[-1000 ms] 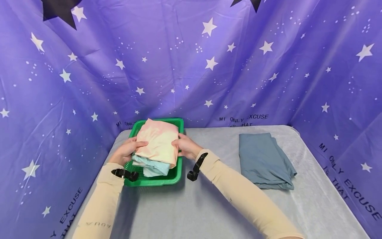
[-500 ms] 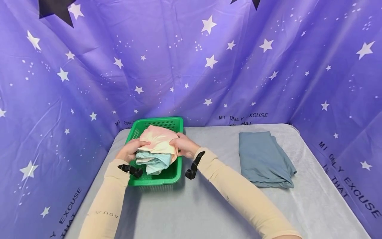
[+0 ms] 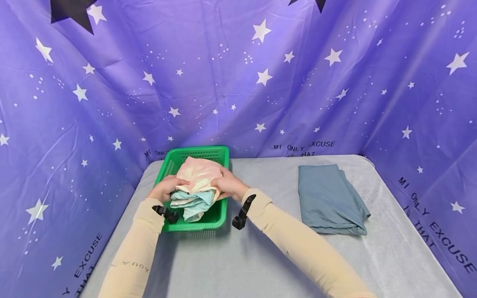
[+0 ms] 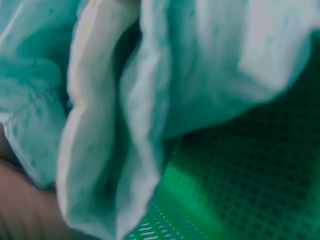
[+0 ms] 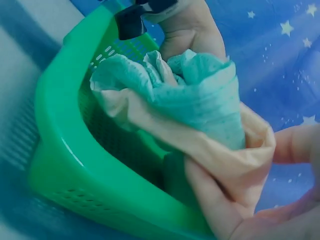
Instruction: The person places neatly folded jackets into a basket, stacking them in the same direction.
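Observation:
A folded cloth bundle, pink to cream outside (image 3: pixel 199 171) with pale teal layers (image 3: pixel 193 200) at its near side, is over the green plastic basket (image 3: pixel 197 227). My left hand (image 3: pixel 165 188) grips its left side, thumb on top. The right hand (image 3: pixel 230 184) pinches the opposite side, its fingers reaching underneath. Seen from the right wrist, the cream layer (image 5: pixel 185 135) wraps the teal one, held between right thumb and fingers (image 5: pixel 212 200). Teal folds (image 4: pixel 200 75) hang above the perforated basket wall (image 4: pixel 215 165) in the left wrist view.
A folded grey-blue cloth (image 3: pixel 329 198) lies on the right of the grey-covered table (image 3: pixel 238 256). The basket stands at the table's back left. Purple star-printed curtains (image 3: pixel 238 82) enclose the back and both sides.
The bundle has dipped into the basket and its far side has tipped down, showing more basket behind it. Its teal layers have bunched up. My left hand has shifted slightly right.

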Action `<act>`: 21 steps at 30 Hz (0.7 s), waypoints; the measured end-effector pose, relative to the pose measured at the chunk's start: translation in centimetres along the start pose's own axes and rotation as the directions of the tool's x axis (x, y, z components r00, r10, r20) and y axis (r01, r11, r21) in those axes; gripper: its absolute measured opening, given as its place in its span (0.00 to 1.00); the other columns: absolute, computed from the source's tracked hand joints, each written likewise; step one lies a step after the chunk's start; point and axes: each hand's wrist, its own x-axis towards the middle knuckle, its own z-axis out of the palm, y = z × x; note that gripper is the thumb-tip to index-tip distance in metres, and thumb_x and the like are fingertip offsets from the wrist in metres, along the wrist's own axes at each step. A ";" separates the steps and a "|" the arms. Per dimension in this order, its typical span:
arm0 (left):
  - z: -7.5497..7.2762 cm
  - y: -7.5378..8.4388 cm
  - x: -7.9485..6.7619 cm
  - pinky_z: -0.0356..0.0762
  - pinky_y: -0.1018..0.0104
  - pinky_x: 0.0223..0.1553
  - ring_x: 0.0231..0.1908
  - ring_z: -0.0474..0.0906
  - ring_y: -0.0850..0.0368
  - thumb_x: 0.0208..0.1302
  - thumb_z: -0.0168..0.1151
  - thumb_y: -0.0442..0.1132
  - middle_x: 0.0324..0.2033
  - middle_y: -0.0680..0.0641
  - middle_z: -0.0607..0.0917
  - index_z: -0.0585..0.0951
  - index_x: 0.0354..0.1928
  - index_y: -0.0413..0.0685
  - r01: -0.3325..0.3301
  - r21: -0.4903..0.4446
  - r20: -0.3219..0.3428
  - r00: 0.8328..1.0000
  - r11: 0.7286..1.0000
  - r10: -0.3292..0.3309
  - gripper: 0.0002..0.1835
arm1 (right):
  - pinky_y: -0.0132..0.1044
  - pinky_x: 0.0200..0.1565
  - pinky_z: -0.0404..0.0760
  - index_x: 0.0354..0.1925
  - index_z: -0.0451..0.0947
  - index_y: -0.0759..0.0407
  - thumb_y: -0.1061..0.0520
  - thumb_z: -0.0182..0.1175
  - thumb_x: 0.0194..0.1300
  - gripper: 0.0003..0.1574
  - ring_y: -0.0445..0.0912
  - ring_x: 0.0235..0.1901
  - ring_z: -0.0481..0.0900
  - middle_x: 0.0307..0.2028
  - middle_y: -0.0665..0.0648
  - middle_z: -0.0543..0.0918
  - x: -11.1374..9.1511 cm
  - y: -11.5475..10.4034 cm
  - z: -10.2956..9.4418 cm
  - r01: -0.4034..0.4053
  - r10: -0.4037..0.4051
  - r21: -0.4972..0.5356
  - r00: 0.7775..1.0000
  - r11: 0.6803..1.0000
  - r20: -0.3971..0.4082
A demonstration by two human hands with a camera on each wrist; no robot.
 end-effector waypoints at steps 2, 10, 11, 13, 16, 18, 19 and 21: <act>0.0 0.1 -0.1 0.80 0.66 0.35 0.25 0.77 0.60 0.72 0.62 0.39 0.24 0.54 0.77 0.75 0.48 0.42 0.005 0.076 -0.011 1.000 0.997 -0.004 0.10 | 0.43 0.36 0.89 0.83 0.36 0.56 0.64 0.55 0.68 0.56 0.46 0.26 0.80 0.75 0.68 0.60 -0.4 0.0 0.2 0.017 -0.017 -0.047 1.000 0.999 -0.014; -0.2 0.1 -0.3 0.74 0.58 0.47 0.48 0.74 0.46 0.70 0.64 0.42 0.47 0.44 0.75 0.75 0.41 0.41 0.032 0.287 -0.030 0.999 0.957 -0.024 0.11 | 0.46 0.51 0.81 0.80 0.48 0.62 0.65 0.59 0.67 0.50 0.55 0.56 0.78 0.76 0.67 0.61 -2.0 0.3 1.7 0.101 -0.162 -0.448 0.982 0.888 -0.100; -0.2 0.1 -0.2 0.74 0.60 0.44 0.42 0.75 0.49 0.70 0.64 0.42 0.40 0.46 0.77 0.75 0.34 0.44 0.029 0.296 -0.026 0.999 0.955 -0.022 0.11 | 0.46 0.52 0.80 0.79 0.52 0.62 0.64 0.60 0.68 0.48 0.56 0.58 0.77 0.74 0.68 0.63 -2.3 0.3 1.9 0.102 -0.180 -0.500 0.978 0.860 -0.110; -0.2 0.1 -0.1 0.73 0.62 0.39 0.31 0.72 0.53 0.70 0.64 0.41 0.25 0.52 0.74 0.73 0.23 0.49 0.019 0.318 -0.016 1.000 0.948 -0.015 0.16 | 0.47 0.55 0.79 0.77 0.56 0.61 0.62 0.60 0.69 0.43 0.57 0.59 0.76 0.71 0.68 0.65 -2.7 0.3 2.2 0.102 -0.200 -0.567 0.973 0.817 -0.113; -0.1 0.1 0.0 0.69 0.64 0.36 0.25 0.68 0.58 0.70 0.64 0.40 0.16 0.57 0.68 0.69 0.16 0.55 0.005 0.359 -0.006 1.000 0.933 -0.003 0.22 | 0.48 0.59 0.78 0.72 0.63 0.59 0.60 0.60 0.71 0.35 0.57 0.57 0.78 0.67 0.65 0.68 -3.3 0.4 2.7 0.114 -0.236 -0.658 0.967 0.744 -0.099; -0.1 0.1 0.1 0.68 0.65 0.36 0.24 0.67 0.58 0.71 0.63 0.39 0.15 0.57 0.67 0.69 0.16 0.55 0.005 0.375 0.003 1.000 0.927 -0.007 0.23 | 0.48 0.60 0.78 0.69 0.66 0.59 0.58 0.59 0.72 0.31 0.57 0.56 0.79 0.64 0.64 0.70 -3.5 0.5 3.0 0.130 -0.256 -0.719 0.964 0.682 -0.069; 0.0 0.1 0.2 0.68 0.66 0.35 0.23 0.67 0.59 0.71 0.63 0.38 0.15 0.58 0.67 0.69 0.16 0.55 0.007 0.383 0.009 1.000 0.924 -0.011 0.23 | 0.48 0.60 0.79 0.68 0.68 0.58 0.57 0.59 0.72 0.29 0.56 0.55 0.80 0.63 0.63 0.72 -3.6 0.5 3.1 0.137 -0.262 -0.751 0.964 0.646 -0.050; 0.1 0.0 0.4 0.69 0.68 0.31 0.20 0.67 0.61 0.71 0.62 0.37 0.13 0.58 0.67 0.70 0.16 0.55 0.007 0.388 0.023 1.000 0.921 -0.018 0.23 | 0.47 0.57 0.80 0.66 0.71 0.58 0.56 0.58 0.72 0.26 0.55 0.51 0.81 0.59 0.61 0.74 -3.7 0.6 3.5 0.153 -0.270 -0.805 0.963 0.574 -0.009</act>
